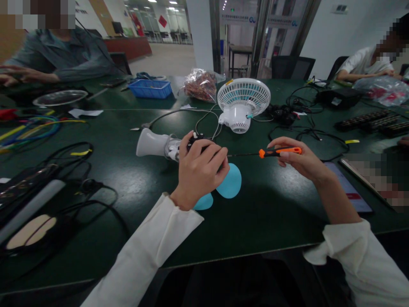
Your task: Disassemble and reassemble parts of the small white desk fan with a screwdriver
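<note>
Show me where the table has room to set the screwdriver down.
Bare tabletop lies between the blue blade and right forearm; another patch lies between the white stand and left-side cables. Crowded: the left end, and far right around the black box.

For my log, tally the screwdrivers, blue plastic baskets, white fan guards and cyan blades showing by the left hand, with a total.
Orange-and-black screwdriver: 1
Blue plastic basket: 1
White fan guard: 1
Cyan blades by the left hand: 2
Total: 5
</note>
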`<state>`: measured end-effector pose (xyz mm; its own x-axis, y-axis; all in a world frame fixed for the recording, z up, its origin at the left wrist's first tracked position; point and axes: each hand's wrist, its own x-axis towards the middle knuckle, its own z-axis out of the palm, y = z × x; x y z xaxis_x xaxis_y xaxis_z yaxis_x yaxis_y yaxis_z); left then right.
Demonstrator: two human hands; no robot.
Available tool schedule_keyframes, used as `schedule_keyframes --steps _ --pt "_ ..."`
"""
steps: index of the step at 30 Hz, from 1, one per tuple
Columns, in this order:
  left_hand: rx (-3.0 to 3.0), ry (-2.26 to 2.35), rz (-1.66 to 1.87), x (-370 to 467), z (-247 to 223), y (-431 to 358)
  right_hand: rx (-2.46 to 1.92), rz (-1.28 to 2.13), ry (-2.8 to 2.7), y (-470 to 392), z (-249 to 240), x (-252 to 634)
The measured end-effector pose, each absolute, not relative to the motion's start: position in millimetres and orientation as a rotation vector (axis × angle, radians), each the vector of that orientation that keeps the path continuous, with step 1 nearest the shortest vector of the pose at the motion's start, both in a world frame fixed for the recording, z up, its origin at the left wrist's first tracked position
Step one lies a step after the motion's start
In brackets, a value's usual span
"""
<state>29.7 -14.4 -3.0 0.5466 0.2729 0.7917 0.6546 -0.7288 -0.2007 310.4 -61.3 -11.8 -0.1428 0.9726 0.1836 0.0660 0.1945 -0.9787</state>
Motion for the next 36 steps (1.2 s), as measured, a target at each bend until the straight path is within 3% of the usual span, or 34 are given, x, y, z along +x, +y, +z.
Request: schedule_keyframes --steps 5,20,27,36 --pt "-2.285 -0.759 -1.054 29.8 -2.7 -14.7 -1.048 1.291 -1.439 -61.7 -13.5 308.3" --pt "-2.297 -0.759 -1.076 29.9 -4.1 -13.4 -1.086 0.978 -1.504 -63.6 -9.7 311.2" --pt "-2.284 -0.746 -1.038 29.0 -3.4 -13.6 -1.213 1.027 -1.446 -61.9 -12.1 305.6" --pt "-2.285 -0.727 -1.006 28.0 -1.7 -13.9 -1.040 1.172 -1.431 -63.9 -10.4 314.6"
